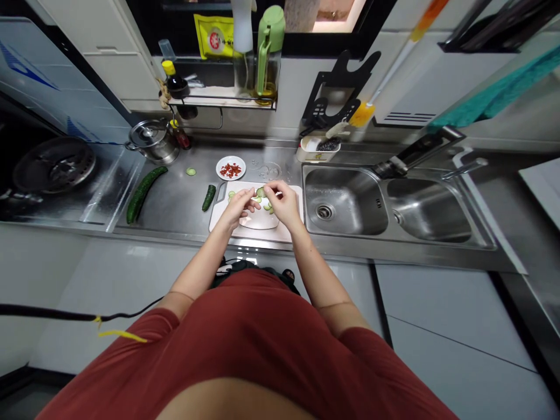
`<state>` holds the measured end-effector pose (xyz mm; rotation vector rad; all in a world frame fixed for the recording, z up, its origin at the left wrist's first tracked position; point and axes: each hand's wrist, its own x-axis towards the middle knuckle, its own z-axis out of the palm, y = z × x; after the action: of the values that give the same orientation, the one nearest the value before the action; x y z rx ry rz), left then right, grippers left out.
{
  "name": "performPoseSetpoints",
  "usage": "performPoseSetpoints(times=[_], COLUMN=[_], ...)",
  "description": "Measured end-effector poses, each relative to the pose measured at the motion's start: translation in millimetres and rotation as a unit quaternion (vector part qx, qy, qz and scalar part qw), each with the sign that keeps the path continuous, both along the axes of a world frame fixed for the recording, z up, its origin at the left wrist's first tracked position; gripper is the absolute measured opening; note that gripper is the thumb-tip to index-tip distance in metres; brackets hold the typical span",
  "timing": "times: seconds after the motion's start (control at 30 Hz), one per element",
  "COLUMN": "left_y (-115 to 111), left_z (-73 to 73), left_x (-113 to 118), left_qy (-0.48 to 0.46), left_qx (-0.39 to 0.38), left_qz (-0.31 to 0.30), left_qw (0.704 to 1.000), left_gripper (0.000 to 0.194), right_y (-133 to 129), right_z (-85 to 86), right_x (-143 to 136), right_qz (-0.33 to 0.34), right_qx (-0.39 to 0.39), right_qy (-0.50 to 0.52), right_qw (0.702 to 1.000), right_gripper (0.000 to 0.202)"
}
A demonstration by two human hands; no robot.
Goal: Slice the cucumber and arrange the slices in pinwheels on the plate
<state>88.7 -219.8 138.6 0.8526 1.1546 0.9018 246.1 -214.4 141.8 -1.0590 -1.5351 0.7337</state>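
Between thumb and fingertips, my right hand (282, 203) pinches a thin cucumber slice (261, 192). My left hand (239, 205) hovers close by on the left, fingers loosely curled and apart, with nothing visible in it. Both hands are above a white cutting board (286, 233). A pale rounded surface (259, 220), perhaps a plate, lies on the board, with several cucumber slices (268, 207) around the hands, partly hidden by them. A short cut cucumber piece (209, 198) rests left of the board. Behind it stands a small white plate (219, 168) of chopped red pieces (230, 170).
A whole cucumber (144, 192) and one loose slice (191, 171) lie on the steel counter. A lidded pot (153, 140) stands at the back left, a pan (55, 163) farther left. On the right is a double sink (345, 175) with a faucet (415, 154); bottles stand on a shelf (219, 96).
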Motion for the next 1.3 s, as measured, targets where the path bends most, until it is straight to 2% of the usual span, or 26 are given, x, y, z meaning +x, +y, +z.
performPoseSetpoints(times=[0.13, 0.23, 0.47, 0.67, 0.93, 1.3], left_y=[3.0, 5.8, 9.3, 9.2, 10.6, 13.4], left_z=[4.7, 7.8, 7.1, 7.3, 4.9, 6.2], left_x=[2.7, 2.2, 1.2, 2.0, -1.3, -1.4], left_qy=[-0.086, -0.106, -0.069, -0.039, 0.035, 0.05], left_qx=[-0.037, -0.036, -0.008, 0.018, 0.082, 0.171], left_qz=[-0.018, -0.01, 0.017, 0.038, 0.029, 0.023], left_qw=[0.995, 0.994, 0.997, 0.998, 0.996, 0.984], left_gripper=[0.049, 0.046, 0.047, 0.05, 0.051, 0.049], right_y=[-1.6, -1.5, -1.3, -3.5, -2.6, 0.6], right_z=[-2.5, -5.8, -11.6, -8.5, -7.3, -12.3], right_x=[1.7, 3.6, 7.4, 8.9, 11.1, 10.7], right_qz=[0.013, 0.023, 0.028, 0.043, 0.042, 0.05], right_qx=[0.016, 0.03, 0.034, 0.047, 0.06, 0.046], right_qy=[-0.029, -0.046, -0.073, -0.096, -0.137, -0.136], right_qw=[0.999, 0.998, 0.996, 0.993, 0.988, 0.988], right_gripper=[0.027, 0.027, 0.028, 0.027, 0.028, 0.024])
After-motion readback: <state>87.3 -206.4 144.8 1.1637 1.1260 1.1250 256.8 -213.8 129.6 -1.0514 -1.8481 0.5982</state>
